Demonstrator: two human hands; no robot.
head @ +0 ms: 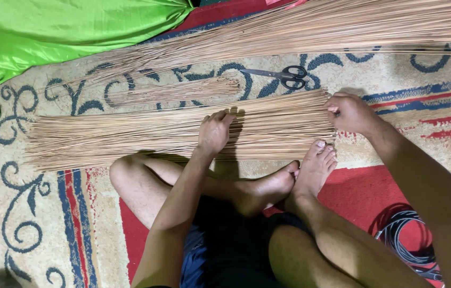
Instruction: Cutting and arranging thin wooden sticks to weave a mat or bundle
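- The person sits cross-legged on a patterned carpet (33, 224) in cream, blue and red, bare feet tucked close in front.
- A flat bundle of thin tan sticks (129, 136) lies across the carpet just beyond the feet, running left to right, its right ends fairly even and its left ends ragged.
- The left hand (214, 132) rests palm down on the middle of that bundle, fingers spread slightly and pressing on the sticks; it is not wrapped round anything.
- The right hand (349, 113) is at the bundle's right end, fingers curled in and touching the stick tips; whether it pinches any single stick cannot be told.
- The two hands are well apart, one at mid-bundle and one at its right end.
- A smaller bunch of sticks (177, 92) lies just beyond the bundle, to the left of centre.
- A pair of black-handled scissors (281, 74) lies on the carpet beyond the bundle, blades pointing left, near the smaller bunch.
- A much longer sheaf of sticks (310, 26) stretches across the far side.
- Bright green cloth (49, 37) covers the far left corner.
- Black coiled cable (406, 240) sits at the near right.
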